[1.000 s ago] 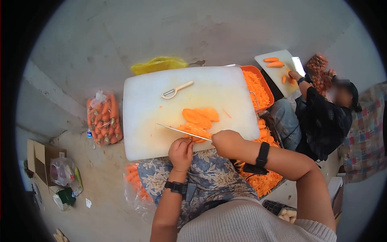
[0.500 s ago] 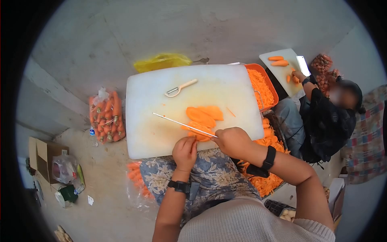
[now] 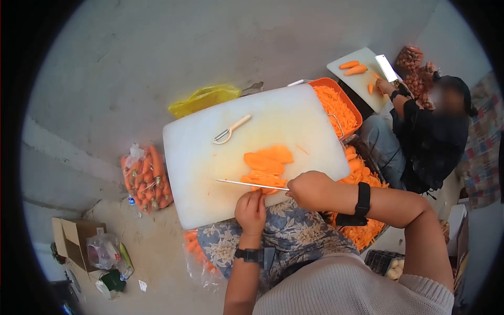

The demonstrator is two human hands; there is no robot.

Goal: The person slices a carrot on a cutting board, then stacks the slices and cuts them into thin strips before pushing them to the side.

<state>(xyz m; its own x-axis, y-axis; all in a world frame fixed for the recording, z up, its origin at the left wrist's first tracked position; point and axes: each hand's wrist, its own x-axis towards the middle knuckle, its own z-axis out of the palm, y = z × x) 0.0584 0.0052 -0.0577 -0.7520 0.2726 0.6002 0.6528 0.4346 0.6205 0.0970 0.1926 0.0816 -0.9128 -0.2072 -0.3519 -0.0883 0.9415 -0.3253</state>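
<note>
The blue label [image 3: 132, 200] at lower left of the frame is too small to read. Since the earlier frame, the knife [image 3: 252, 184] has shifted nearer the cutting board [image 3: 202, 163]'s lower edge. The right hand [image 3: 311, 190] clenches its handle; the left hand [image 3: 250, 212] bunches its fingers beside carrot slices [image 3: 264, 163], right of centre, grip unclear.

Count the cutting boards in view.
2. The large white board lies before the camera wearer, with carrot slices on it; the smaller board is at the upper right, beside the co-worker. No third is visible.
</note>
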